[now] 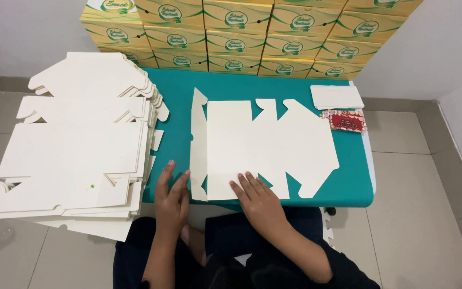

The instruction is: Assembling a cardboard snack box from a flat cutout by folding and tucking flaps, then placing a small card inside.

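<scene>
A flat cream die-cut cardboard box blank lies unfolded on the teal table. Its left side flap is creased slightly upward. My left hand rests at the table's near edge, fingers apart, fingertips touching the lower corner of that flap. Flat on the blank's near edge lies my right hand, fingers spread and pressing it down. Neither hand grips anything.
A tall stack of the same flat blanks sits to the left, overhanging the table. Folded yellow-and-green boxes are stacked along the back wall. A small white paper pile and a red patterned packet lie at the far right.
</scene>
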